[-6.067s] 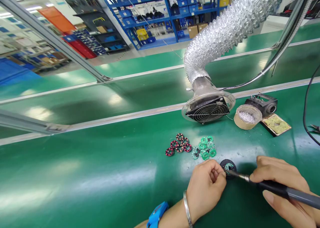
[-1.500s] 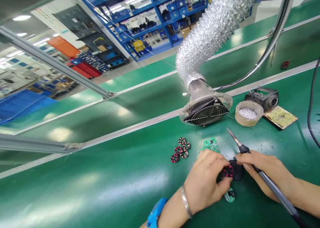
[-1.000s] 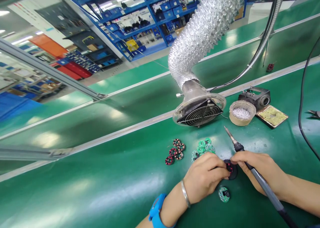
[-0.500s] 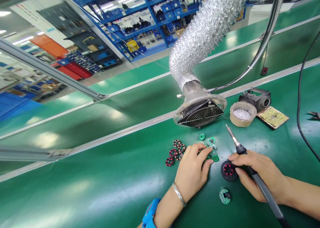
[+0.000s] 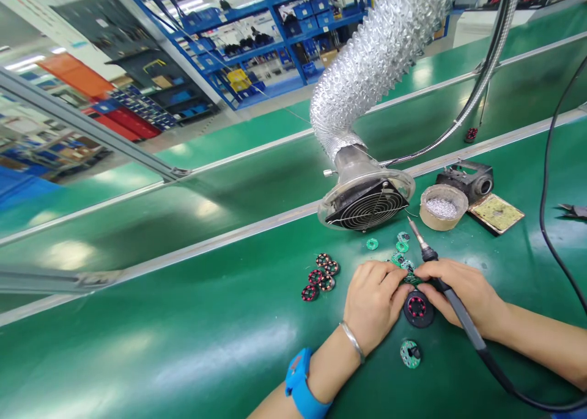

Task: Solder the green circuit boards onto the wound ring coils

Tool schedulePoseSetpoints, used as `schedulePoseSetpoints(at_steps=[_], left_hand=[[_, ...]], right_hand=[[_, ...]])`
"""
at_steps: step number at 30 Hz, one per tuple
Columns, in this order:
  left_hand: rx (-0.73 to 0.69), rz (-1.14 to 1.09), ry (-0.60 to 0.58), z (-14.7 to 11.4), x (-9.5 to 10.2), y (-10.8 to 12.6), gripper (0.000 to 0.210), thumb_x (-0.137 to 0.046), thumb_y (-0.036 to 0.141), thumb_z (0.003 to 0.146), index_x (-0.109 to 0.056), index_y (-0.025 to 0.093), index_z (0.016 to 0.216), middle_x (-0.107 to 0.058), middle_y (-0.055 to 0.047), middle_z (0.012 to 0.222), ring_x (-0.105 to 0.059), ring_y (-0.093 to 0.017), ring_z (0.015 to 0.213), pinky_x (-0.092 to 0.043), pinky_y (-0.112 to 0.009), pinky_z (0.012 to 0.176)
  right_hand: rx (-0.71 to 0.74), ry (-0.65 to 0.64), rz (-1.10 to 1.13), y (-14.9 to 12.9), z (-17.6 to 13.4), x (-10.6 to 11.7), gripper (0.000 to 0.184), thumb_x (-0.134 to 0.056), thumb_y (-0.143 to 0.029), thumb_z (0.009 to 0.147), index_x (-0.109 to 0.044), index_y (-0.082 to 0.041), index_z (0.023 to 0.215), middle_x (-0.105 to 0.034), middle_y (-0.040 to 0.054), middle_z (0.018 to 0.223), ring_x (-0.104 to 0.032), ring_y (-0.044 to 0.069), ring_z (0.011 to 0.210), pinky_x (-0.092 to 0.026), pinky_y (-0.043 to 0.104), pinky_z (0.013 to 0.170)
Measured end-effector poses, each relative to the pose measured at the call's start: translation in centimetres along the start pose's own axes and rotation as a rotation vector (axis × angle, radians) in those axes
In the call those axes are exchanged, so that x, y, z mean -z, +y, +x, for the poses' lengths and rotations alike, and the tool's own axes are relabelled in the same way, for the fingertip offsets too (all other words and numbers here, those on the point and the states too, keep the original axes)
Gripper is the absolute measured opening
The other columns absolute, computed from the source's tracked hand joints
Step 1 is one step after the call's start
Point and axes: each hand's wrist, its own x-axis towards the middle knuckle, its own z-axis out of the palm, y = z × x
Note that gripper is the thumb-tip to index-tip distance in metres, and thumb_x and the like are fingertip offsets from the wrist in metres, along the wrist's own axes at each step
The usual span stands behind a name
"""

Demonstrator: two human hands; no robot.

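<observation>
My right hand (image 5: 472, 293) is wrapped round a soldering iron (image 5: 458, 312), its tip pointing up and away. With thumb and forefinger closed, my left hand (image 5: 378, 296) pinches a small green circuit board (image 5: 411, 278) at the edge of a cluster. The right fingertips meet the same board from the other side; fingers partly cover it. Just below the fingertips, a black round base (image 5: 419, 318) carries a coil ring with red windings (image 5: 417, 307). Nearer me lies a single round circuit board (image 5: 409, 353) with a black part on it.
Several copper and red coil rings (image 5: 326, 282) lie left of my hands. A fume extractor head (image 5: 367, 205) hangs low over the bench. Behind the iron stand a tub of solder bits (image 5: 443, 223), an iron holder (image 5: 481, 186) and a yellow sponge (image 5: 498, 214). Pliers (image 5: 573, 211) lie far right.
My left hand has moved right, uncovering boards at the back, and now meets the right fingertips at a board. My right hand has left the black base and shifted slightly up and left.
</observation>
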Motion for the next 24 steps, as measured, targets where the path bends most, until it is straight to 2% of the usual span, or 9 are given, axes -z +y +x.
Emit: schedulePoseSetpoints(at_steps=[3, 7, 9, 12, 16, 18, 20, 22, 24], left_hand=[[0.015, 0.003, 0.001, 0.0, 0.2, 0.1, 0.016, -0.064, 0.027, 0.087, -0.065, 0.017, 0.100, -0.070, -0.006, 0.090, -0.061, -0.022, 0.083, -0.047, -0.037, 0.074], [0.045, -0.058, 0.092, 0.4, 0.7, 0.5, 0.029, -0.067, 0.028, 0.084, -0.063, 0.016, 0.110, -0.067, -0.010, 0.101, -0.060, -0.023, 0.092, -0.048, -0.037, 0.079], [0.012, -0.094, 0.144, 0.6, 1.1, 0.7, 0.024, -0.067, 0.025, 0.084, -0.064, 0.018, 0.106, -0.067, -0.009, 0.101, -0.060, -0.022, 0.092, -0.048, -0.036, 0.079], [-0.108, -0.089, 0.222, 0.7, 1.6, 0.9, 0.011, -0.065, 0.016, 0.084, -0.065, 0.020, 0.095, -0.069, -0.003, 0.088, -0.061, -0.016, 0.080, -0.046, -0.031, 0.073], [-0.294, 0.019, 0.264, 0.2, 2.4, 0.8, 0.011, -0.063, 0.012, 0.086, -0.065, 0.016, 0.096, -0.071, -0.003, 0.081, -0.062, -0.015, 0.072, -0.043, -0.030, 0.067], [-0.370, 0.062, 0.255, -0.1, 2.6, 0.8, 0.012, -0.058, 0.013, 0.089, -0.065, 0.014, 0.098, -0.072, -0.004, 0.081, -0.062, -0.015, 0.074, -0.042, -0.030, 0.067], [-0.406, 0.071, 0.247, -0.2, 2.6, 0.9, 0.013, -0.056, 0.014, 0.090, -0.065, 0.013, 0.099, -0.073, -0.005, 0.081, -0.063, -0.016, 0.075, -0.042, -0.030, 0.067], [-0.350, 0.043, 0.250, -0.2, 2.5, 1.0, 0.013, -0.058, 0.013, 0.088, -0.065, 0.016, 0.099, -0.072, -0.003, 0.081, -0.063, -0.015, 0.073, -0.042, -0.030, 0.066], [-0.182, -0.044, 0.252, 0.0, 2.5, 1.3, 0.017, -0.061, 0.011, 0.084, -0.064, 0.019, 0.099, -0.070, -0.003, 0.081, -0.062, -0.015, 0.072, -0.044, -0.029, 0.067]], right_hand=[[0.023, 0.016, 0.004, 0.1, 0.1, 0.0, 0.020, -0.048, -0.010, 0.091, -0.054, -0.021, 0.106, -0.070, 0.0043, 0.092, -0.066, 0.016, 0.077, -0.055, 0.028, 0.069], [0.066, 0.090, 0.038, 0.0, 0.5, 0.4, 0.025, -0.053, -0.005, 0.088, -0.056, -0.021, 0.107, -0.071, 0.0041, 0.089, -0.067, 0.017, 0.077, -0.055, 0.029, 0.069], [0.112, 0.145, 0.105, -0.2, 0.7, 0.7, 0.031, -0.056, -0.001, 0.084, -0.056, -0.021, 0.108, -0.071, 0.0044, 0.088, -0.066, 0.017, 0.077, -0.055, 0.031, 0.070], [0.148, 0.172, 0.209, -0.6, 0.8, 0.8, 0.038, -0.058, 0.004, 0.081, -0.054, -0.021, 0.110, -0.070, 0.0042, 0.089, -0.064, 0.017, 0.079, -0.055, 0.032, 0.072], [0.008, 0.113, 0.229, -1.4, 0.6, 0.9, 0.039, -0.068, -0.011, 0.079, -0.052, -0.020, 0.113, -0.067, 0.0058, 0.094, -0.064, 0.019, 0.083, -0.055, 0.033, 0.076], [-0.087, 0.084, 0.226, -1.7, 0.6, 0.9, 0.043, -0.072, -0.021, 0.077, -0.051, -0.020, 0.114, -0.066, 0.0056, 0.096, -0.064, 0.018, 0.081, -0.056, 0.030, 0.073], [-0.121, 0.063, 0.230, -1.9, 0.5, 0.9, 0.039, -0.072, -0.022, 0.078, -0.052, -0.021, 0.112, -0.066, 0.0032, 0.093, -0.064, 0.015, 0.076, -0.056, 0.025, 0.070], [-0.106, 0.052, 0.224, -1.9, 0.4, 0.9, 0.034, -0.068, -0.019, 0.081, -0.052, -0.021, 0.111, -0.067, 0.0023, 0.092, -0.064, 0.014, 0.075, -0.055, 0.024, 0.070], [-0.077, 0.049, 0.210, -1.7, 0.4, 1.0, 0.034, -0.065, -0.017, 0.082, -0.052, -0.021, 0.113, -0.067, 0.0036, 0.096, -0.065, 0.014, 0.079, -0.055, 0.024, 0.073]])
